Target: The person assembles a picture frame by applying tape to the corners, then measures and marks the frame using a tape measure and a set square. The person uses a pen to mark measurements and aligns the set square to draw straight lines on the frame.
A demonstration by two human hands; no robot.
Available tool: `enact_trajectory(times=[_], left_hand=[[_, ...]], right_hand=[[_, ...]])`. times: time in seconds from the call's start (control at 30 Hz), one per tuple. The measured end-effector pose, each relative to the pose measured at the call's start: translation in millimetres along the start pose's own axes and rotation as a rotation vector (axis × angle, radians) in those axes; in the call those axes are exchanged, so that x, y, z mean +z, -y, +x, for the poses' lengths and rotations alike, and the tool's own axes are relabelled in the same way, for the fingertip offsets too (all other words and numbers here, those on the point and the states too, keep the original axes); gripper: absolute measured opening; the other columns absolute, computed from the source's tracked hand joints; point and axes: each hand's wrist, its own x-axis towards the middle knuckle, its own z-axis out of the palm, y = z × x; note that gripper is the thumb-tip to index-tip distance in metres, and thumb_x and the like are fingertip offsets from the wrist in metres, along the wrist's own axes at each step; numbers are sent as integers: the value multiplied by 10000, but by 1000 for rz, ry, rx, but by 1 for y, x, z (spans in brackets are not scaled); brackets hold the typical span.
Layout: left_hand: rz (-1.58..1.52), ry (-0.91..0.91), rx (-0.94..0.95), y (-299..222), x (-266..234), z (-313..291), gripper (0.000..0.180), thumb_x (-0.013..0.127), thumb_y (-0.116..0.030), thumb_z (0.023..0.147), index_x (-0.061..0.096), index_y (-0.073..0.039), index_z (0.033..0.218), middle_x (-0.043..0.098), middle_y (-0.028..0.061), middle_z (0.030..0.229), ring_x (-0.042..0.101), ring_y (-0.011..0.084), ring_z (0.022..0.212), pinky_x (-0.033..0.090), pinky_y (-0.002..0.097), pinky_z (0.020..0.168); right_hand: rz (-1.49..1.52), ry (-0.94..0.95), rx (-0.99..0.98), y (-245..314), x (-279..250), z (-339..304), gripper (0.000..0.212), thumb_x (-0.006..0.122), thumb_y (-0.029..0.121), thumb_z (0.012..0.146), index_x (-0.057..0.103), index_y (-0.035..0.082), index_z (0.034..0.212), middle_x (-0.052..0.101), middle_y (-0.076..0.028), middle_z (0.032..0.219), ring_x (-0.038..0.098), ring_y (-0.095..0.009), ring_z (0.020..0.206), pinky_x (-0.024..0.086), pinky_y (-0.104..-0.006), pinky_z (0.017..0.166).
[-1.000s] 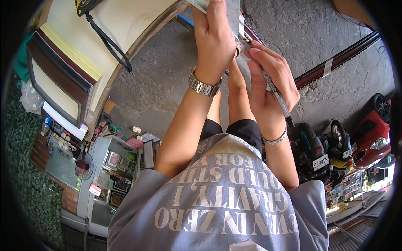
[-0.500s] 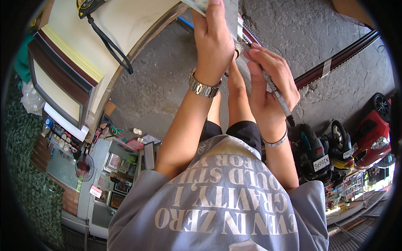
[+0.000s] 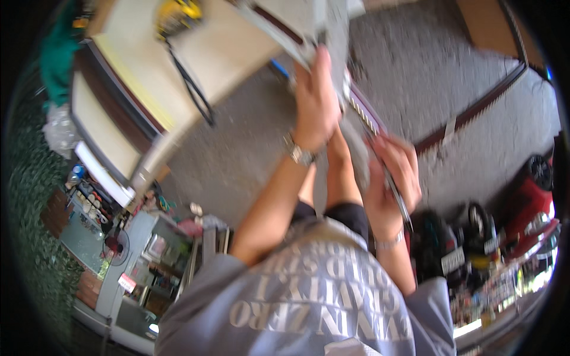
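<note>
My left hand (image 3: 317, 104), wearing a metal-band watch (image 3: 300, 151), is closed around a flat grey metal measuring square (image 3: 333, 41) at the top of the view. One arm of the square slants off to the upper left over the table. A thin dark marker pen (image 3: 396, 199) rests in my right hand (image 3: 393, 169), which is lower and to the right, apart from the square. Between the hands runs a maroon moulding strip (image 3: 360, 108) with a beaded edge. Motion blur hides whether my left fingers also touch it.
On the cream tabletop (image 3: 237, 35) lie a yellow tape measure (image 3: 178, 18) and its black strap (image 3: 191, 86). Dark frame mouldings (image 3: 113, 101) sit at its left. Another long moulding (image 3: 469, 113) crosses the grey floor (image 3: 398, 53) at right. Motorcycles (image 3: 454, 237) and a red vehicle (image 3: 528, 207) stand beyond.
My right hand and the pen have drawn down, away from the square. The whole view has shifted, with more of the table and tape measure showing. Both hands keep their holds.
</note>
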Motion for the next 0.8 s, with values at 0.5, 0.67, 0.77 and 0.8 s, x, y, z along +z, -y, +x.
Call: enact_trajectory(times=[0.5,0.67,0.77,0.8], left_hand=[[1045,-28,2,-48,-20,11,913,225,-629,1066,631,66,635,640,227,577,700,373,604,551,470,596],[923,1,-6,-74,-40,5,905,209,-676,1052,640,0,630,591,138,489,665,281,474,544,408,484],[749,-42,-69,-85,-65,-7,822,231,-665,1062,574,-80,597,504,63,464,642,216,464,515,364,448],[674,-70,-10,-91,-75,-7,695,319,-642,1063,635,-91,781,573,72,599,623,195,479,506,346,441]], right_hand=[[182,-532,231,54,-158,-21,213,510,69,1044,683,-53,1076,732,-152,973,701,-228,929,537,-352,845],[233,-661,195,72,-197,-36,277,529,174,1084,689,-49,1115,722,-139,1063,708,-204,974,550,-342,866],[266,-750,135,89,-214,-47,297,554,211,1084,704,-40,1138,728,-134,1061,709,-207,985,555,-339,876],[249,-792,138,94,-219,-53,292,567,210,1080,712,-33,1150,733,-135,1054,710,-209,987,555,-337,880]])
